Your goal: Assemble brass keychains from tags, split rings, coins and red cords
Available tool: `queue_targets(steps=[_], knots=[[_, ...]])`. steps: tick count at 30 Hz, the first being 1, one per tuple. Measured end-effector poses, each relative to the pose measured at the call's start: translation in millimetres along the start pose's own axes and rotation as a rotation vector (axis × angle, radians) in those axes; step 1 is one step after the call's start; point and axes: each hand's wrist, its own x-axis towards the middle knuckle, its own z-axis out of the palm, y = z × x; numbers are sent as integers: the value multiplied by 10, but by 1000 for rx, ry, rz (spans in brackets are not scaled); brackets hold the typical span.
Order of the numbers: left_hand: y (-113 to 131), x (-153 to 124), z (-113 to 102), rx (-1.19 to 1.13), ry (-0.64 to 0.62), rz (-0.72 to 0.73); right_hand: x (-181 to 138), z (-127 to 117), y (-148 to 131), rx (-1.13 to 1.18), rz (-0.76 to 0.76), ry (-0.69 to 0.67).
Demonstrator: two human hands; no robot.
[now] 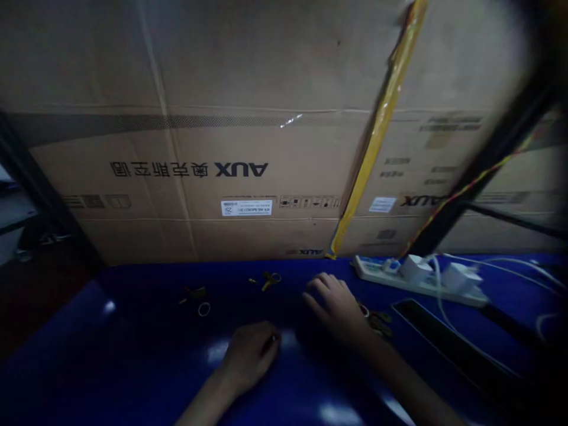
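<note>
On the blue tabletop (146,361) my left hand (252,358) is closed. Something small and dark shows between its thumb and fingers, too unclear to name. My right hand (332,305) reaches farther forward, palm down, with its fingers loosely bent and apart and nothing visible in them. Ahead and to its left lies a small brass-coloured key (266,284) beside a metal ring (276,277). Another ring (204,309) rests at the left near small dark pieces (195,292). Beside my right wrist is a bunch of keys (380,324), partly covered by the arm.
A large cardboard box wall (266,139) with yellow tape (377,136) stands along the back edge. On the right are a white power strip (417,281) with chargers, loose white cables (448,322) and a flat black object (448,343). Dark posts (483,160) frame the sides.
</note>
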Motion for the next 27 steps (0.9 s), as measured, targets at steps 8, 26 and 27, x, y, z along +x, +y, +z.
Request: queue_targets(steps=[8,26,27], knots=[[-215,60,-230,79,298,-94,769,818,-608,257,-166,-227],[-154,1,-233,107,-41,14,-633,-141,-457,439,-155,-359],[-137,-7,-246,108,-82,36,-629,-166,-405,427,-145,-365]])
